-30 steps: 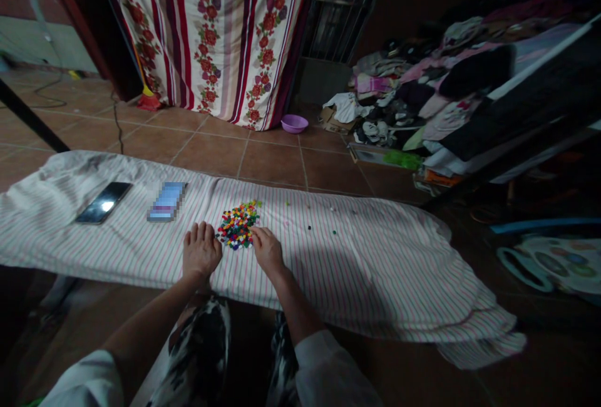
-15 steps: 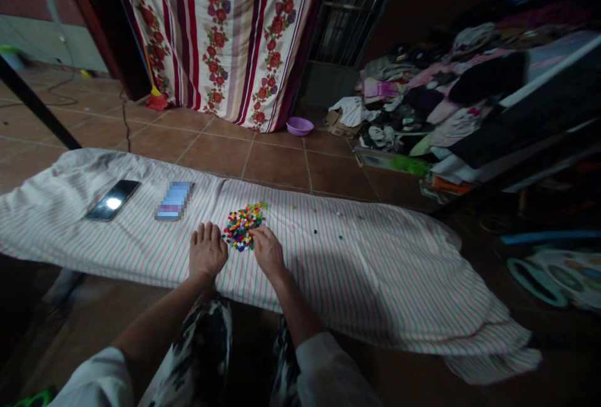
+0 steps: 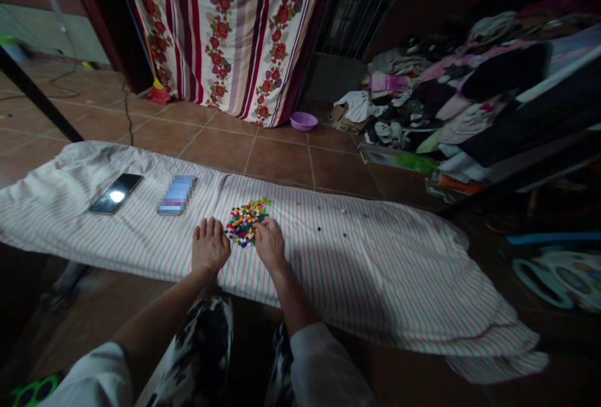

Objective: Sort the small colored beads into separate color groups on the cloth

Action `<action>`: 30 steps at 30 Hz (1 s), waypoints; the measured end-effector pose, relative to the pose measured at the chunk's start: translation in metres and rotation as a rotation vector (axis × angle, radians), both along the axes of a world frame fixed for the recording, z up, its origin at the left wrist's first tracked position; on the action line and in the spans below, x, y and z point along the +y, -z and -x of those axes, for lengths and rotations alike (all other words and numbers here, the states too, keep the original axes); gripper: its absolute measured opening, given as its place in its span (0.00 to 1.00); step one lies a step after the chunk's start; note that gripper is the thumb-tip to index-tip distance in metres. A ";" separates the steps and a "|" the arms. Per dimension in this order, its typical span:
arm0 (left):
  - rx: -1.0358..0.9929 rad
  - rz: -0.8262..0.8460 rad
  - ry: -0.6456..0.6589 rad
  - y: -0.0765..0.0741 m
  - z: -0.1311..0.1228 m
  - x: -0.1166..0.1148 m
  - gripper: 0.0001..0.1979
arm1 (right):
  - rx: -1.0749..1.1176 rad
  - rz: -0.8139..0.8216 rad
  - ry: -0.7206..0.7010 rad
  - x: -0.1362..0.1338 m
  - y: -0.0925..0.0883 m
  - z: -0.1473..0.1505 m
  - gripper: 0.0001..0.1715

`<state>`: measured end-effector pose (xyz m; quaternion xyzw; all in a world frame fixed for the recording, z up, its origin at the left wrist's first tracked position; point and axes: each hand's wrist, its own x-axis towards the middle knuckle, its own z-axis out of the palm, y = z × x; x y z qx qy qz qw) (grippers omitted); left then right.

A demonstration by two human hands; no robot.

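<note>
A pile of small multicoloured pieces (image 3: 245,218), like beads or tiny blocks, lies on the striped cloth (image 3: 399,269). My left hand (image 3: 210,247) rests flat on the cloth just left of the pile, fingers stretched forward, holding nothing. At the pile's right edge is my right hand (image 3: 271,241), its thumb and fingers drawn together in a pinch. Whatever is between those fingertips is too small to make out. To the right, several single pieces lie spread apart, among them a black piece (image 3: 319,228) and a dark green piece (image 3: 344,235).
Two phones lie on the cloth's left part, a dark phone (image 3: 116,194) and a phone with a lit, blurred screen (image 3: 176,195). Beyond, on the tiled floor, are a purple basin (image 3: 303,121) and a red broom (image 3: 158,92). Heaped clothes (image 3: 422,94) fill the back right.
The view has shifted slightly. My right hand stays at the pile's right edge, its fingers a little more curled. My left hand stays flat beside the pile.
</note>
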<state>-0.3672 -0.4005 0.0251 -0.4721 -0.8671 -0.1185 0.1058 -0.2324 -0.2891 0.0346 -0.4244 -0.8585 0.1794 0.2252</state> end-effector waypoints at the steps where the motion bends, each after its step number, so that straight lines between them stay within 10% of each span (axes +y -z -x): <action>1: 0.002 0.000 0.002 0.000 0.000 0.000 0.25 | -0.015 0.005 -0.004 0.000 -0.001 0.000 0.15; 30: 0.006 0.013 -0.007 0.001 0.002 0.001 0.26 | -0.074 -0.041 -0.211 -0.007 -0.006 -0.001 0.20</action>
